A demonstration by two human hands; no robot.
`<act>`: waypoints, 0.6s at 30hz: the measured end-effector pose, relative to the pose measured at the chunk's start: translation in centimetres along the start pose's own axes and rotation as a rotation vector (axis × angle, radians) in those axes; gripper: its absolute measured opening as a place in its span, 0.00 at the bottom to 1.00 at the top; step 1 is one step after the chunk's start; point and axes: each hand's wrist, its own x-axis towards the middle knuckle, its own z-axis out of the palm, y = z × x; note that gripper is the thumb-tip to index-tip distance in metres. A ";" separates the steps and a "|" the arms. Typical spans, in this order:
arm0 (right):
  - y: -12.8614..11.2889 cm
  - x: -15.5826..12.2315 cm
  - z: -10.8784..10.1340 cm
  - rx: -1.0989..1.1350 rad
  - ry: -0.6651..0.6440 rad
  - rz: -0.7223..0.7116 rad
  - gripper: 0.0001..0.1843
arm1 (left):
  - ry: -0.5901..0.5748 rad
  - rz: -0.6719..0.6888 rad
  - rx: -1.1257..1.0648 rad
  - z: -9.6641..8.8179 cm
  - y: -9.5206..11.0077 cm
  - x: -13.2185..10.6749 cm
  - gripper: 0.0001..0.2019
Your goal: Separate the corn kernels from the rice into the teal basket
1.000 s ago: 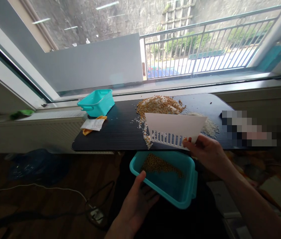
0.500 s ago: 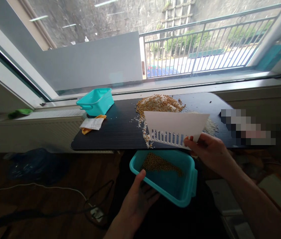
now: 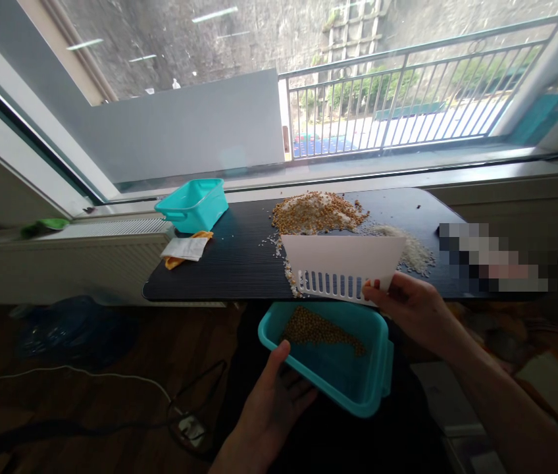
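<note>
My left hand (image 3: 274,401) grips a turquoise plastic bin (image 3: 334,380) below the table's front edge, thumb over the rim and fingers underneath. Yellowish-brown beans or grains (image 3: 308,327) lie along the bin's far side. In my right hand (image 3: 414,306) is a thin white slotted plastic sheet (image 3: 343,253), pinched at its lower right corner. The sheet leans at the table edge just above the bin, its slots towards me. Behind it rises a mixed pile of brown and white grains (image 3: 318,212). White rice-like grains (image 3: 410,250) lie to its right, partly hidden by the sheet.
On the dark table (image 3: 239,263), a second turquoise bin (image 3: 195,207) stands at the left. A folded white and yellow cloth (image 3: 185,249) lies in front of it. A blurred-out patch (image 3: 496,257) covers the right end. Cables and a power strip (image 3: 191,429) are on the floor.
The white slotted sheet has come slightly towards me and to the left, uncovering more of the pile and the white grains. My left hand and the bin hold nearly still.
</note>
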 end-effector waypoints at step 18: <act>-0.2 -1.5 -0.6 0.063 0.004 0.041 0.24 | -0.003 -0.005 0.004 -0.1 0.0 0.1 0.30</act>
